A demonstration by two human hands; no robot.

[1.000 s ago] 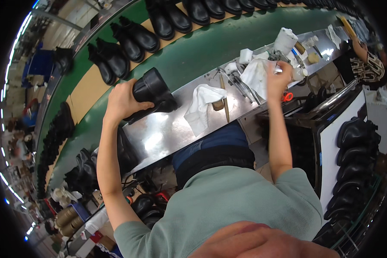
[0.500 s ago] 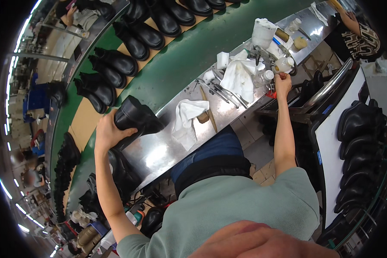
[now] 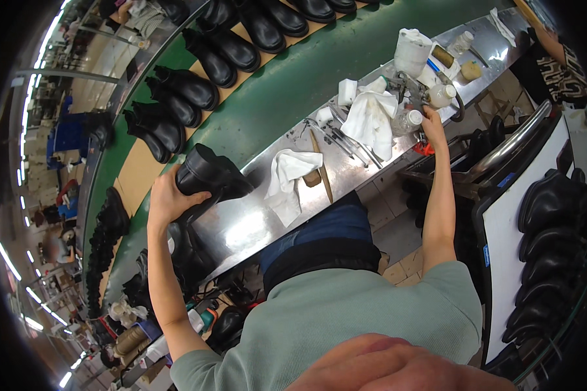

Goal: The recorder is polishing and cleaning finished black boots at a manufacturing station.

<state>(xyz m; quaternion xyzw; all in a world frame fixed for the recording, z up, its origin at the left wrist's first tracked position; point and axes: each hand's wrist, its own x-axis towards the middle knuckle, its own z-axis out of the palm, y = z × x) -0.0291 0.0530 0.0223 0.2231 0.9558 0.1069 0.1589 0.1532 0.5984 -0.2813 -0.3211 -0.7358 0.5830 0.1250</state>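
My left hand grips a black leather ankle boot, thumb on the near side and fingers round the far side. The boot is held tilted above the left part of the metal bench. On the right, my right hand is at the bench's near edge, beside a clear bottle with a white cap and a second bottle of yellowish liquid. Its fingers are curled in; anything between them is too small or hidden to make out. A white cloth lies between my hands, touching a brown block.
Several black boots line the green conveyor beyond the bench. Thin metal tools, another white cloth and a white roll crowd the bench's right half. A rack of black boots stands at right; a co-worker's arm shows far right.
The whole view has shifted slightly, with the bench items a little farther right. My right hand has moved slightly closer to the bottles' near side; my left hand keeps its grip on the boot.
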